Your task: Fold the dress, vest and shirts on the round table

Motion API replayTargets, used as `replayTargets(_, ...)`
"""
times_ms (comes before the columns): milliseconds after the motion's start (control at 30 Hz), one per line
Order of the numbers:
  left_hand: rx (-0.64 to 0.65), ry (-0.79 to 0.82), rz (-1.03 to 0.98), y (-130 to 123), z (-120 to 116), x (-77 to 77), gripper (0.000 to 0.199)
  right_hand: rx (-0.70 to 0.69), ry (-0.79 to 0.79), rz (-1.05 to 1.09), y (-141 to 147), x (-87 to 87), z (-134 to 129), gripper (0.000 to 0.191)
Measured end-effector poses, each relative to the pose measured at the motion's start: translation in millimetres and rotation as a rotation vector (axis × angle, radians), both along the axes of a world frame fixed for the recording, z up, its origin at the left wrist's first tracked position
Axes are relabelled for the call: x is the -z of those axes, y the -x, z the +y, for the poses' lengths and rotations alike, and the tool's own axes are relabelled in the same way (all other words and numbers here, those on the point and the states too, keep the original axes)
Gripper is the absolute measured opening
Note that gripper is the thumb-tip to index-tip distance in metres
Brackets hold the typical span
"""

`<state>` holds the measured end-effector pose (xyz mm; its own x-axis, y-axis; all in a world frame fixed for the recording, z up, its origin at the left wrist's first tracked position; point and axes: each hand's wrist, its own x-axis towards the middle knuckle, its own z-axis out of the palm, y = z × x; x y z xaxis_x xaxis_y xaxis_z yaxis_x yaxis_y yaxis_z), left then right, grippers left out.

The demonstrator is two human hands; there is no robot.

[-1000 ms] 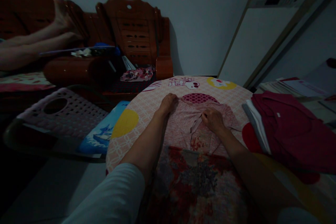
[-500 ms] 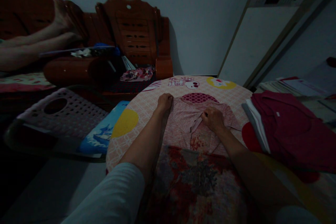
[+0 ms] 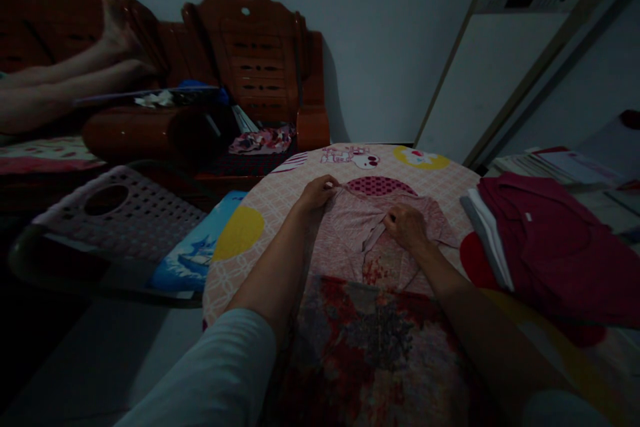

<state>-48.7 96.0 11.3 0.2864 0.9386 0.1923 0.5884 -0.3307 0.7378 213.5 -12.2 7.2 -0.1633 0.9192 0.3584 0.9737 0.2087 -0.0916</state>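
Because the fabric looks thin and soft, light and even tension should, I judge, serve best: far edge spread level, creases eased outward, no tug hard enough to bunch the weave.

Item one: pink top (image 3: 343, 223), lying on the round counter (image 3: 285, 193) before me, rumpled toward its middle.

Item two: patterned cloth (image 3: 380, 340), red and grey, meeting the top's near end; joined or separate, I am unable to say.

Item three: my left hand (image 3: 316, 193), at the top's far left corner, fingers bent, thumb near forefinger; whether it truly grips, I can't tell.

Item four: my right hand (image 3: 407, 227), curled narrow, holding the top right of centre.

Pose: both arms reaching forward, forearms slanting inward, folded stack (image 3: 560, 247) just beyond the right sleeve
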Motion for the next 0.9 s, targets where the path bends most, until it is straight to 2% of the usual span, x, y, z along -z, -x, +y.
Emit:
replayTargets(133,0.084,0.078,-0.092,-1.8,2.8,3.2,0.032,0.001,0.002,0.006,0.0,-0.3,-0.7,0.020)
replayTargets(233,0.033,0.030,0.013,-6.6,3.2,0.9,0.036,-0.005,-0.004,0.017,-0.3,-0.8,-0.9,0.021)
replayTargets(400,-0.146,-0.110,0.235,-12.5,-1.3,-3.7,0.034,-0.022,-0.066,0.021,-1.7,0.4,0.5,0.023)
replayTargets(533,-0.101,-0.154,0.380,-14.6,-5.3,-3.5,0.033,-0.021,0.004,-0.031,-1.1,2.2,1.2,0.022)
replayTargets(633,-0.095,-0.227,0.366,-22.3,-7.7,-10.0,0.031,-0.036,0.070,-0.006,-1.2,-2.2,1.7,0.021)
replayTargets(700,-0.023,-0.243,0.314,-34.7,-12.8,-18.9,0.028,-0.076,0.115,0.071,-4.8,-10.8,2.4,0.023)
replayTargets(800,0.248,-0.169,0.194,-63.5,-30.2,-30.6,0.025,-0.134,0.165,0.246,-20.1,-31.3,3.7,0.026)
replayTargets(900,0.503,-0.105,0.128,-91.9,-52.7,-30.6,0.026,-0.037,0.186,0.364,-46.9,-54.8,3.7,0.024)
